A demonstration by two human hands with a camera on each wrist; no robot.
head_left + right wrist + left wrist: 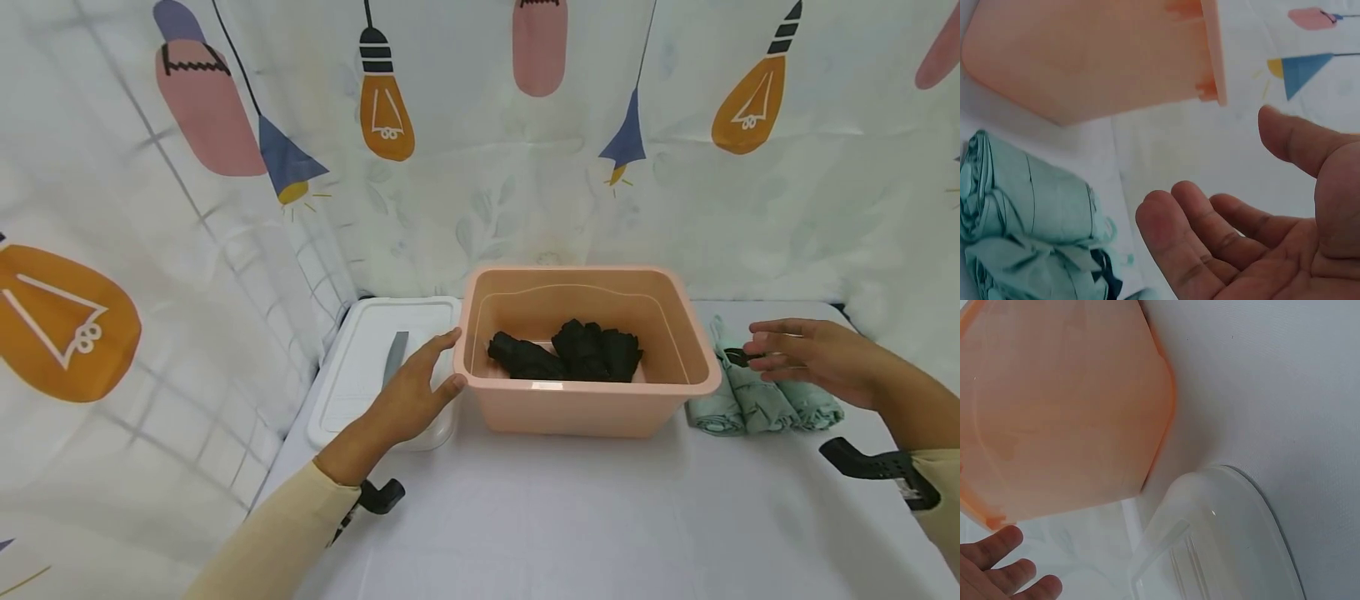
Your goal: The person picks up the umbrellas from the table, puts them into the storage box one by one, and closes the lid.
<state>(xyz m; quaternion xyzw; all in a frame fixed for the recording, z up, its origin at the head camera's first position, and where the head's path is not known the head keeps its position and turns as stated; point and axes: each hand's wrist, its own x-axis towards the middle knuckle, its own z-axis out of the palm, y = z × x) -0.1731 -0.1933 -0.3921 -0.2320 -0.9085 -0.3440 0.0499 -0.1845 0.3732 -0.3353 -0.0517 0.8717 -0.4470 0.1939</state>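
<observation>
A peach plastic tub (585,408) stands on the table with several black rolled cloth bundles (588,350) inside it. My left hand (411,387) is at the tub's left rim, fingers extended; its fingertips (1007,540) appear at or very near the rim in the left wrist view, and contact is hard to tell. To the right of the tub lie green rolled cloth bundles (761,404), one with a dark loop on it. Over them hovers my right hand (813,358), holding nothing. Its thumb and fingers are spread apart in the right wrist view, away from the tub wall (1104,56).
Left of the tub sits a translucent container with a white lid (360,350), a grey strip on the lid. White cloth covers the table (570,517). Behind hangs a patterned curtain (465,192), with a wire grid showing through at the left.
</observation>
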